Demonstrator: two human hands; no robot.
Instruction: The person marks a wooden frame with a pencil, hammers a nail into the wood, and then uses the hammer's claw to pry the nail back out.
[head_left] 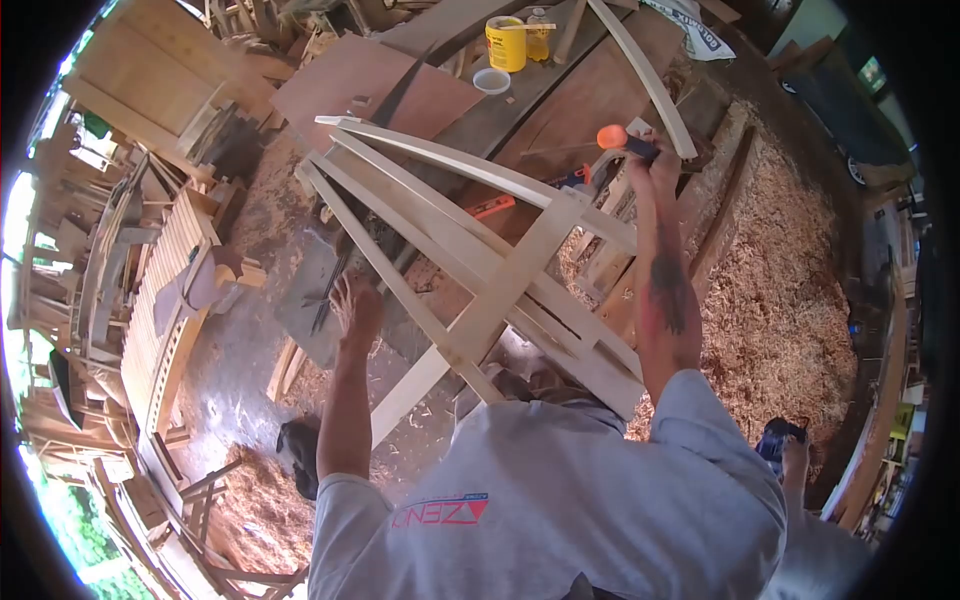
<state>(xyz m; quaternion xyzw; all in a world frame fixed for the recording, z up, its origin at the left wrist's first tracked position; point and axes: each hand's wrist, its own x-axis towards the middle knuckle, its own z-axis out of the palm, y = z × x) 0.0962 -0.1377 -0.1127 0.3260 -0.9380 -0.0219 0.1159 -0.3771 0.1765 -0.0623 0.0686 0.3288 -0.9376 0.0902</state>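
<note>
My right hand [655, 168] is wrapped round a mallet [612, 138] with an orange end and a dark part, raised at the upper right of the wooden frame. Long pale legs and rails make up this frame [420, 225], and a flat board [515, 270] crosses them at an angle. The frame lies in front of my body, its near end partly hidden by my shirt. Left of its outer rail is my left hand [357, 305], fingers spread over a dark flat board and holding nothing.
A yellow tub [506, 45] and a white lid [491, 81] stand on the workbench at the back. Orange-marked tools [490, 207] lie beneath the frame. Wood shavings [780, 300] cover the floor at right. A slatted wooden piece [165, 285] and stacked timber line the left.
</note>
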